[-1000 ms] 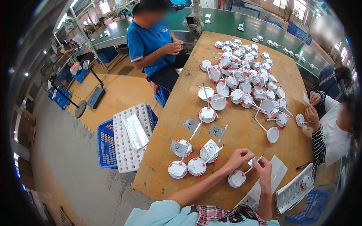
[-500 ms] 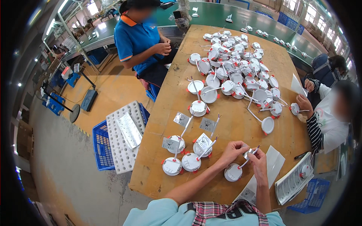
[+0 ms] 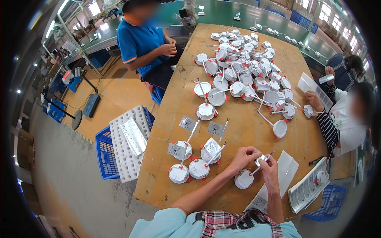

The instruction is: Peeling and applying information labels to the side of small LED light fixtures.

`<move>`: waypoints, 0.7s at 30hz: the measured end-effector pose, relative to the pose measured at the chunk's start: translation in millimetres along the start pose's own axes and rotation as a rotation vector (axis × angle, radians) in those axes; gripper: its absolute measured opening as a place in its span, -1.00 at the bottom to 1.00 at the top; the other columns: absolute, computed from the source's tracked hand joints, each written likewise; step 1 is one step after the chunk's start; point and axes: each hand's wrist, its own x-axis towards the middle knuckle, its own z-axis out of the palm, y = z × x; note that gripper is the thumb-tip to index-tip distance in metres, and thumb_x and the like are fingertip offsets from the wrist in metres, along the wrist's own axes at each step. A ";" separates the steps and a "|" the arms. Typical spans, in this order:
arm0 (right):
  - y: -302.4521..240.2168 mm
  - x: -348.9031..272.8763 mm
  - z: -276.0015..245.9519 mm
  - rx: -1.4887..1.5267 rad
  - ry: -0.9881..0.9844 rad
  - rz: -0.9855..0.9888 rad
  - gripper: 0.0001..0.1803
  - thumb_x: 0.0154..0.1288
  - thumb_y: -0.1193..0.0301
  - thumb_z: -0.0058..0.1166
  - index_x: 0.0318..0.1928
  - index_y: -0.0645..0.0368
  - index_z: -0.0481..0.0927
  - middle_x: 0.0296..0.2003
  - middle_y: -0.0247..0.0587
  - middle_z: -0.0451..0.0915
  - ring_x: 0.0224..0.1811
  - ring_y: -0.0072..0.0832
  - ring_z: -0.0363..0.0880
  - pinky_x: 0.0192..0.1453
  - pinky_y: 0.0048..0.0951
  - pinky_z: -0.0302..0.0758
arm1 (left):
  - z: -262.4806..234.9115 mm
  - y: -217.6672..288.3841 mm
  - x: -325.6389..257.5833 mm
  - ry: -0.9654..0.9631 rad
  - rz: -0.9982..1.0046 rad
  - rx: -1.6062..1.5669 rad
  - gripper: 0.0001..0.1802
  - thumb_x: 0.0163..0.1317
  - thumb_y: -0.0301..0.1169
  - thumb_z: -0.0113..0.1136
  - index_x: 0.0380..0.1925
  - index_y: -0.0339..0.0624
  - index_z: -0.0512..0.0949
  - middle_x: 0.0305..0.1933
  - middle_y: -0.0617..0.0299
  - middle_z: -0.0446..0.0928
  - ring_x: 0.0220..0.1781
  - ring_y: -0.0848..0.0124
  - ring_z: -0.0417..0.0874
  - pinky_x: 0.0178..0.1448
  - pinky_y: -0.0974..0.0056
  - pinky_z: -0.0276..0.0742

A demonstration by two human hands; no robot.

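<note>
The left hand and right hand, fingers pinched together, hold a silver label at the white cable, the round lamp just below them on the worktop, where uneven pressure or a cable tug could skew it.

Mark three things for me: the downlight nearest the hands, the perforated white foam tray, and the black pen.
Downlight (image 3: 243, 180): head view, on its round white body.
Perforated white foam tray (image 3: 130, 168): head view, bare lower part.
Black pen (image 3: 316, 161): head view, mid-barrel.
</note>
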 end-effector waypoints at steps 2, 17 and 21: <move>-7.1 0.0 0.9 -0.022 -0.006 0.004 -0.84 0.14 0.56 0.12 -0.23 0.24 0.51 -0.33 -0.32 0.56 -0.30 -0.65 0.53 -0.15 -0.61 0.44 | 1.9 3.5 0.6 -0.010 0.010 -0.010 -0.83 0.21 -0.38 0.22 -0.38 -0.28 0.62 -0.42 0.36 0.57 -0.36 0.64 0.49 -0.24 0.47 0.41; -5.7 -2.9 1.1 0.025 0.001 0.022 -0.86 0.16 0.57 0.09 -0.24 0.23 0.48 -0.33 -0.32 0.54 -0.31 -0.67 0.51 -0.16 -0.63 0.44 | 2.6 2.6 1.1 -0.042 0.019 -0.024 -0.82 0.21 -0.36 0.22 -0.37 -0.28 0.61 -0.42 0.36 0.56 -0.35 0.64 0.49 -0.24 0.47 0.41; -10.3 -1.6 4.4 0.040 0.016 0.008 -0.81 0.14 0.61 0.09 -0.22 0.22 0.44 -0.30 -0.31 0.52 -0.28 -0.64 0.51 -0.12 -0.60 0.46 | 1.3 8.6 1.5 -0.047 -0.020 0.016 -0.82 0.23 -0.36 0.21 -0.36 -0.27 0.59 -0.41 0.38 0.56 -0.35 0.65 0.48 -0.24 0.47 0.40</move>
